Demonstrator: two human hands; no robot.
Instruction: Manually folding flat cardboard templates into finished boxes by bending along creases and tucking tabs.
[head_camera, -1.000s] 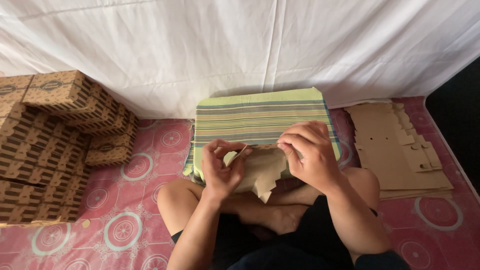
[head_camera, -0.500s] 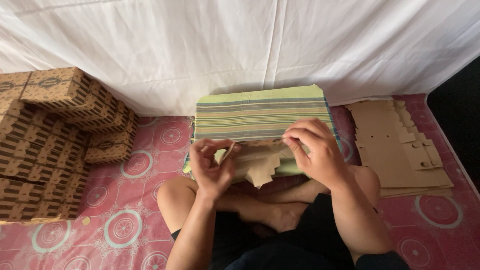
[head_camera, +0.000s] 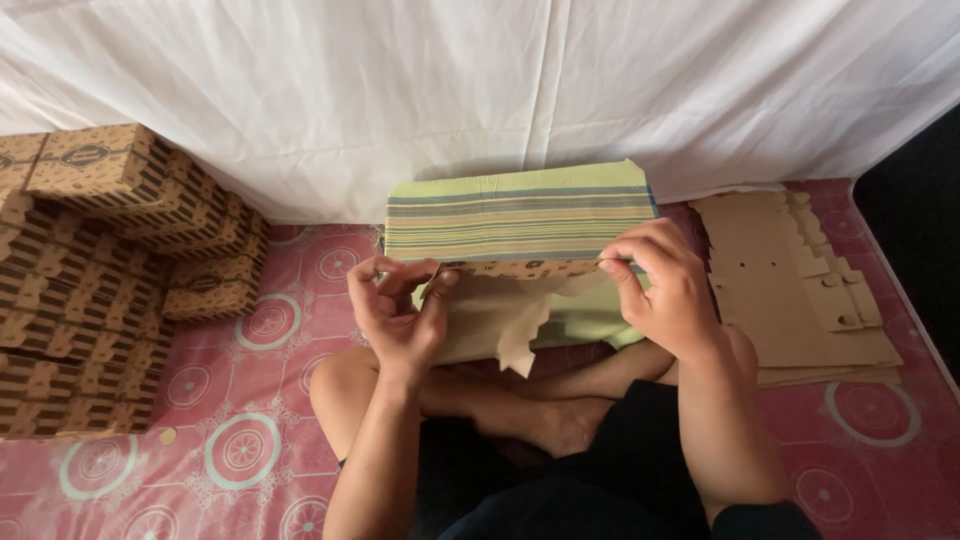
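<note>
At nine o'clock from the seated person rises a stack of folded printed boxes (head_camera: 90, 290), leaning a little against the white sheet (head_camera: 480, 90) that hangs behind. The stack looks loosely piled, and I judge that a knock from the left elbow could tip the upper boxes onto the pink patterned floor mat (head_camera: 240, 450).

Straight ahead, at twelve o'clock, the left hand (head_camera: 398, 315) pinches the near-left corner of a brown cardboard box blank (head_camera: 500, 315), thumb and fingertips closed on a flap. The blank sits half-folded in front of a green striped cushion (head_camera: 520, 215), over the crossed legs. The right hand (head_camera: 665, 290) grips the blank's top right edge, fingers curled shut over it. The loose flaps hang bent; I think an uneven pull could crease a panel off its score line or tear a tab.

At two o'clock lies a pile of flat cardboard blanks (head_camera: 790, 290), near the right knee, which could scatter it.
</note>
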